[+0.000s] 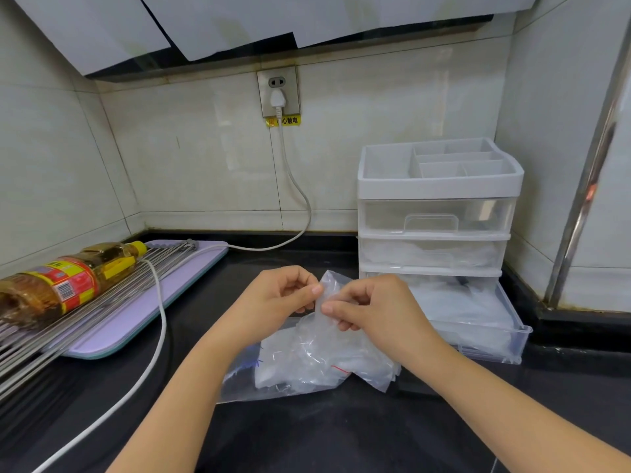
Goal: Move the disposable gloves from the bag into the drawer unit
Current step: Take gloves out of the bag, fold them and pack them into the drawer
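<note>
A clear zip bag [273,377] holding crumpled disposable gloves [317,353] lies on the black counter in front of me. My left hand [276,302] and my right hand [372,312] both pinch a thin clear glove [329,285] lifted above the bag, fingertips almost touching. To the right stands a white drawer unit [438,186] with three clear drawers. Its bottom drawer [478,322] is pulled out and holds clear plastic gloves. The middle drawer [430,254] is closed with similar plastic inside.
A lilac board [136,312] lies at the left under a steel rack [85,319] that bears an oil bottle [68,281] on its side. A white cable [160,336] runs from the wall socket [278,92] across the counter. A metal pipe [587,186] stands at the right wall.
</note>
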